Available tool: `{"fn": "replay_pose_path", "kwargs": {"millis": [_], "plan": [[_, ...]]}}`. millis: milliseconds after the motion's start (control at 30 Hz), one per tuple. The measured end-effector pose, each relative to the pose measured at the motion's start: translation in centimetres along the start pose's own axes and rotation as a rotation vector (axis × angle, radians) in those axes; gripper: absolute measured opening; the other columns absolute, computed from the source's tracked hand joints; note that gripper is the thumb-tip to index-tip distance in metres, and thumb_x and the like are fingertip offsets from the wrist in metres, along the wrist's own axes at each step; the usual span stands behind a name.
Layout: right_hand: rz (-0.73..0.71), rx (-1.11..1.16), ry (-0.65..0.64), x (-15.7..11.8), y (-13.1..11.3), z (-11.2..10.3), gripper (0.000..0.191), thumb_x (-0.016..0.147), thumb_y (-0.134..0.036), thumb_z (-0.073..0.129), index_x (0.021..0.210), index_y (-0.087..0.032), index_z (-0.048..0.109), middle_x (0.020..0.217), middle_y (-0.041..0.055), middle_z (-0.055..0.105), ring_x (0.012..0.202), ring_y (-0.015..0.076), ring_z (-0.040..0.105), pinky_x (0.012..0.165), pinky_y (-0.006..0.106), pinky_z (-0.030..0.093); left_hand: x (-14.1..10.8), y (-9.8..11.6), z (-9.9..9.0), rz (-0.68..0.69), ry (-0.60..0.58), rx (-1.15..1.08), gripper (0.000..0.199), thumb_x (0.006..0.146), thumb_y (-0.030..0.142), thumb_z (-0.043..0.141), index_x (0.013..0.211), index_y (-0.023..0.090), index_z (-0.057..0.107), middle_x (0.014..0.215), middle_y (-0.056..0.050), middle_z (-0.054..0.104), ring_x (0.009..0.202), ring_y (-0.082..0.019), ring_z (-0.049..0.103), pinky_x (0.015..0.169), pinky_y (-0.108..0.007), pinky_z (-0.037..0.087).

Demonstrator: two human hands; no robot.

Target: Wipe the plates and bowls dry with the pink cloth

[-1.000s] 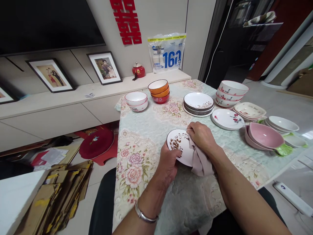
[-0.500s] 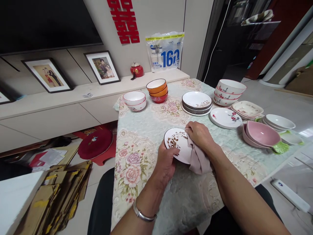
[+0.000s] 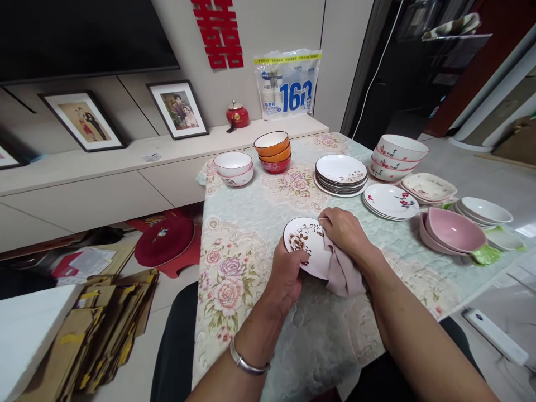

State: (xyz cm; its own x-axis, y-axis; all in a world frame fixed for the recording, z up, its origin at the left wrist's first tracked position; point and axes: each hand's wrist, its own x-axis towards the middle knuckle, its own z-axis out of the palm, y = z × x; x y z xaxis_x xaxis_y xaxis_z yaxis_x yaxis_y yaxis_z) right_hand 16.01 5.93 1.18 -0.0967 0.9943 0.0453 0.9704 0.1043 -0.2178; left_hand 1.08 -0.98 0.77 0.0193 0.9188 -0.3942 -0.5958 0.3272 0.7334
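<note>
A white plate (image 3: pixel 315 258) with a brown flower pattern and dark rim is tilted above the near part of the table. My left hand (image 3: pixel 290 267) grips its left edge, thumb on the face and fingers underneath. At the plate's upper right edge, my right hand (image 3: pixel 344 231) is closed on a beige-pink cloth (image 3: pixel 344 273), pressing it around the rim; the cloth hangs down over the plate's right side. Beyond the hands stands a stack of similar plates (image 3: pixel 341 168). Nearest on the right is a smaller stack of white plates (image 3: pixel 389 201) with red flowers.
The table has a floral cloth (image 3: pixel 234 245). White bowls (image 3: pixel 233 163) and orange and red bowls (image 3: pixel 272 144) stand at the back; flowered bowls (image 3: pixel 401 148), a squarish dish (image 3: pixel 430 186) and pink leaf-tipped bowls (image 3: pixel 454 229) are at right. Flattened cardboard (image 3: pixel 104 324) lies on the floor.
The view has shifted slightly, so the surroundings sit a little differently. Both hands keep their holds on the plate and cloth, with hardly any movement between them.
</note>
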Motion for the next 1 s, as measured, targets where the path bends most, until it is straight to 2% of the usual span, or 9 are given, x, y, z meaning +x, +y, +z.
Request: {"fn": "replay_pose_path", "kwargs": {"millis": [400,700,1000], "plan": [[-0.003,-0.024,-0.022,0.1,0.03,0.18,0.026,0.097,-0.023,0.043,0.103,-0.017,0.067,0.102,0.0116,0.07,0.091,0.0224,0.063,0.071,0.029,0.035,0.22,-0.24,-0.03,0.018,-0.007,0.024,0.055,0.044,0.004,0.056,0.097,0.015,0.069,0.079,-0.002,0.073,0.068,-0.019,0.064,0.063,-0.028,0.048],[-0.02,-0.033,-0.027,0.13,0.12,0.38,0.026,0.098,-0.023,0.043,0.103,-0.017,0.068,0.102,0.0123,0.069,0.092,0.0232,0.063,0.071,0.03,0.035,0.17,-0.19,-0.03,0.012,-0.001,0.019,0.059,0.045,0.003,0.058,0.102,0.015,0.068,0.088,-0.005,0.075,0.078,-0.022,0.067,0.068,-0.03,0.051],[-0.015,-0.054,-0.032,0.15,0.03,0.3,0.026,0.098,-0.023,0.043,0.103,-0.017,0.068,0.101,0.012,0.069,0.091,0.0232,0.064,0.071,0.03,0.036,0.26,-0.21,-0.15,0.004,-0.004,0.029,0.057,0.044,0.004,0.058,0.099,0.015,0.069,0.084,-0.004,0.074,0.074,-0.021,0.066,0.066,-0.029,0.05]]}}
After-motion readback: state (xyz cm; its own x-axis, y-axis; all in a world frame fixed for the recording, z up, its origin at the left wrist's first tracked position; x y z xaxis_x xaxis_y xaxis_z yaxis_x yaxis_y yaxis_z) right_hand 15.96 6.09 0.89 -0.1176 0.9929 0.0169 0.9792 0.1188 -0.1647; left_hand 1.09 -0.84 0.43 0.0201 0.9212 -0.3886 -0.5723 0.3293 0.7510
